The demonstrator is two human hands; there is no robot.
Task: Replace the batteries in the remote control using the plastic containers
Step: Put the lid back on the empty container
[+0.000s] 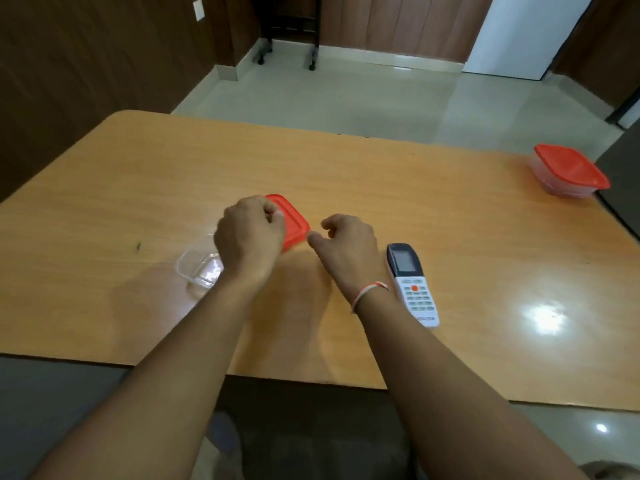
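- The person's left hand is curled over the near corner of a red lid lying on the counter. Its grip looks closed, with the fingertips at the lid's edge, but whether they pinch the lid or only rest against it cannot be told.
- The right hand hovers just beside the lid, fingers loosely bent and thumb out, with nothing in its grip.
- A clear tub sits open on the counter, partly hidden behind the left wrist. Whether it has batteries inside cannot be made out.
- The remote lies face up just to the right of the right wrist, buttons showing, so its battery cover is underneath.
- A second tub with a red lid on it stands well apart, at the far right corner.
- Judged from this layout, the step in hand is setting the loose lid aside so the open tub can be used.
- To do it well, the lid should go flat and clear of the tub and the remote, leaving room to work.
- The remote will then need turning over, one hand steadying the body while the other thumb slides the cover.
- The glossy counter looks slippery, so loose batteries may roll and are best dropped straight into a tub.
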